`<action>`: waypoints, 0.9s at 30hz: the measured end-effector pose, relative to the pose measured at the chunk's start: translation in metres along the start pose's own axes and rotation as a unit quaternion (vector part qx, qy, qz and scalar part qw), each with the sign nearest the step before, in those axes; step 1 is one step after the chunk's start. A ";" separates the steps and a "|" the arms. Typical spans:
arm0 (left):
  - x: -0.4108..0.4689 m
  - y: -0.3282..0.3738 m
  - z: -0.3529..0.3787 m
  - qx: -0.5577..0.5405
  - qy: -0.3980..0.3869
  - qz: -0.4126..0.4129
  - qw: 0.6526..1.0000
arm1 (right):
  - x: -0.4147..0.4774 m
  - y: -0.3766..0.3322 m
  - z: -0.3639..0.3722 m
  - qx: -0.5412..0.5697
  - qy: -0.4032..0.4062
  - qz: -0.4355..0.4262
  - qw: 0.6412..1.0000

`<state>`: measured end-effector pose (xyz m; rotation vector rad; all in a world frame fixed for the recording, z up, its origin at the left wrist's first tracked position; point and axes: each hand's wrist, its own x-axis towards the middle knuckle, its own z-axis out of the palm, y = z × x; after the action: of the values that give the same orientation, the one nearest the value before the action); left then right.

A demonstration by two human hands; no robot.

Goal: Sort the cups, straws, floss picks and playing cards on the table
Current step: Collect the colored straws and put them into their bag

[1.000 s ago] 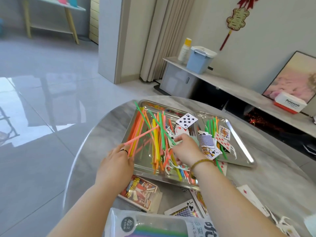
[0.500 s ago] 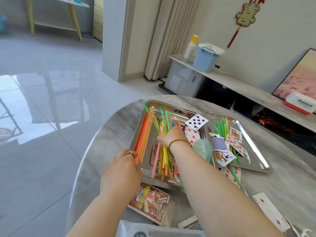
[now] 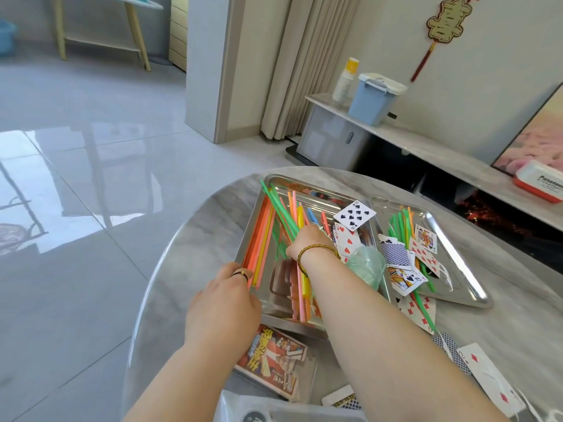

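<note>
Centrally, a rectangular steel tray [image 3: 316, 190] rests on the grey marble worktop [image 3: 198, 239] and holds loose coloured plastic straws [image 3: 262, 239]. At the tray's near left corner my left hand [image 3: 222, 303] grips the near ends of an orange-and-yellow bunch of straws, fingers curled round them. Over the tray's middle my right hand [image 3: 307, 243] sits among green straws. Its fingers are hidden beneath it, so I cannot tell their grip. An eight-of-spades playing card [image 3: 355, 215] lies at the tray's far right rim, and a translucent green plastic cup [image 3: 365, 266] lies tilted at its right edge.
</note>
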<state>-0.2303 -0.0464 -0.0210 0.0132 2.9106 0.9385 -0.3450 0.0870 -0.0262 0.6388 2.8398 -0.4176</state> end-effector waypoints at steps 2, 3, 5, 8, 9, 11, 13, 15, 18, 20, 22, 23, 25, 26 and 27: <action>-0.001 0.000 0.000 0.004 -0.002 0.002 1.000 | -0.001 0.000 0.000 -0.013 -0.001 -0.009 1.000; -0.001 0.000 0.000 0.006 -0.002 0.003 1.000 | -0.001 0.000 0.000 -0.020 -0.005 -0.014 1.000; 0.000 0.000 -0.001 0.008 -0.003 0.005 1.000 | -0.001 -0.001 -0.002 -0.027 -0.023 -0.021 0.999; 0.000 -0.001 -0.001 0.007 -0.006 0.006 1.000 | -0.001 0.001 -0.007 -0.013 -0.040 -0.031 0.999; 0.000 -0.001 -0.001 0.007 -0.007 0.005 1.000 | -0.001 0.002 -0.009 0.004 -0.045 -0.035 0.998; 0.000 -0.001 -0.001 0.008 -0.010 0.003 1.000 | -0.002 0.003 -0.016 0.049 -0.058 -0.040 0.996; 0.001 -0.002 -0.001 0.009 -0.014 0.001 1.000 | -0.006 0.005 -0.024 0.106 -0.072 -0.043 0.991; 0.001 -0.002 0.000 0.010 -0.017 0.001 1.000 | -0.014 0.007 -0.034 0.165 -0.074 -0.049 0.982; 0.001 -0.001 -0.001 0.012 -0.022 0.003 1.000 | -0.018 0.012 -0.044 0.259 -0.091 -0.053 0.960; 0.000 0.000 -0.002 0.010 -0.025 0.004 1.000 | -0.016 0.013 -0.049 0.336 -0.101 -0.054 0.935; 0.000 0.000 -0.002 0.011 -0.030 0.004 0.999 | -0.014 0.015 -0.053 0.405 -0.100 -0.071 0.906; -0.001 0.001 -0.002 0.011 -0.033 0.004 0.999 | -0.014 0.017 -0.055 0.426 -0.091 -0.083 0.896; -0.002 0.001 -0.002 0.013 -0.037 0.003 0.999 | -0.016 0.019 -0.061 0.448 -0.058 -0.110 0.886; -0.002 0.001 -0.002 0.014 -0.038 0.002 0.999 | -0.019 0.020 -0.064 0.458 -0.039 -0.122 0.880; -0.002 0.000 -0.002 0.013 -0.039 0.002 0.999 | -0.021 0.020 -0.066 0.473 -0.021 -0.133 0.871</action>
<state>-0.2289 -0.0471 -0.0191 0.0569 2.8529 0.8789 -0.3257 0.1172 0.0369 0.3319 2.5239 -1.8855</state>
